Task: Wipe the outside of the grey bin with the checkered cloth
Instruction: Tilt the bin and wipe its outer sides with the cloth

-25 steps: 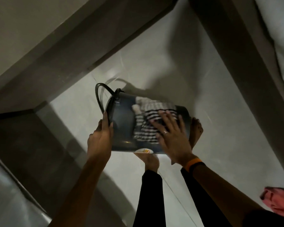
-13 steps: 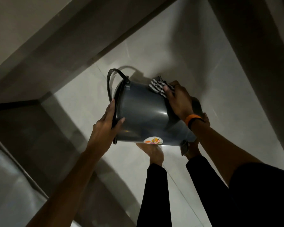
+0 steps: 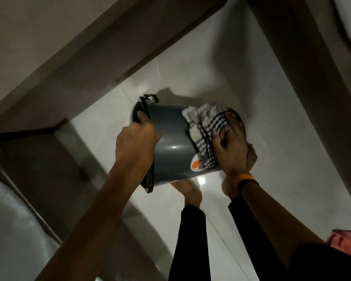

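The grey bin (image 3: pixel 169 142) is held sideways in the air above the floor, its dark rim and handle to the left, its bottom to the right. My left hand (image 3: pixel 137 138) grips the rim, fingers hooked over the edge. The black-and-white checkered cloth (image 3: pixel 206 124) lies spread over the bin's upper right side, near the bottom end. My right hand (image 3: pixel 230 147), with an orange wristband, presses flat on the cloth against the bin wall. An orange-and-white sticker (image 3: pixel 197 165) shows on the bin just below the cloth.
Pale glossy floor tiles (image 3: pixel 190 67) lie under the bin. My bare feet (image 3: pixel 190 191) and dark trouser legs are directly below. A grey wall base (image 3: pixel 69 67) runs along the left, a dark strip (image 3: pixel 304 78) along the right. A pink cloth (image 3: pixel 346 240) lies lower right.
My right hand brought the cloth from the bin's far side back over the top onto the near right side. The bin turned; my left hand moved higher on the rim.
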`<state>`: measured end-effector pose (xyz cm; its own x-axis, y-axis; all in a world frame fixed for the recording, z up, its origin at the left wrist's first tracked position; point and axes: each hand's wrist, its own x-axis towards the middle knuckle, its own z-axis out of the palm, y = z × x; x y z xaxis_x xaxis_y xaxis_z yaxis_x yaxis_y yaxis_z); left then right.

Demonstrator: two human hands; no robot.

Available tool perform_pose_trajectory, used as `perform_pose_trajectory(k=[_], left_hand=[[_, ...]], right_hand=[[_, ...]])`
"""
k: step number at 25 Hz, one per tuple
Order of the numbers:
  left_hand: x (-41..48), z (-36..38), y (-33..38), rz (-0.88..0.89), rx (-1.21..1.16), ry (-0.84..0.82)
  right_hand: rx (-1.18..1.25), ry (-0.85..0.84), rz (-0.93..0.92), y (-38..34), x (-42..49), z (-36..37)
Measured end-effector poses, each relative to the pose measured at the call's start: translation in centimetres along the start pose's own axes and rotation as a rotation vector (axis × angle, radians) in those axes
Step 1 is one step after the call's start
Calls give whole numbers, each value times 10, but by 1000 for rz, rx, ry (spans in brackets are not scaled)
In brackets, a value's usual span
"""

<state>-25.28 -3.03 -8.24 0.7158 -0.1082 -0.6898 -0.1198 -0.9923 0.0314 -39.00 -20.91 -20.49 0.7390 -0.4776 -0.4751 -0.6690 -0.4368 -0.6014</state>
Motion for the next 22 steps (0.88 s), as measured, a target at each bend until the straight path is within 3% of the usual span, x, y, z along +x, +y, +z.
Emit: perform_pose_trajectory(k=[1, 3, 6, 7, 9, 11, 13, 17, 20, 22], left_hand=[[2, -4, 5, 16, 8, 29], [6, -9, 9, 17, -15, 62], [7, -12, 12, 29, -26, 86], [5, -12, 11, 29, -29, 83], [0, -12, 6, 15, -6, 57], [0, -13, 1, -5, 19, 63], [5, -12, -2, 3, -1, 108], [21, -10, 1, -29, -20, 269], [26, -1, -14, -146, -47, 377], [26, 13, -33, -146, -190, 341]], right_hand=[[68, 41, 96, -8, 13, 1], [89, 43, 5, -33, 19, 13], [-135, -92, -538, -67, -8, 35], [-211, -139, -628, -67, -13, 37], [-369, -149, -549, -50, -6, 24], [-434, -80, -223, -27, 4, 3], [-361, -51, -78, -16, 1, -1], [-194, -134, -364, -22, -15, 19], [-158, -59, -267, -26, 11, 19], [-172, -28, -244, -39, 31, 22]])
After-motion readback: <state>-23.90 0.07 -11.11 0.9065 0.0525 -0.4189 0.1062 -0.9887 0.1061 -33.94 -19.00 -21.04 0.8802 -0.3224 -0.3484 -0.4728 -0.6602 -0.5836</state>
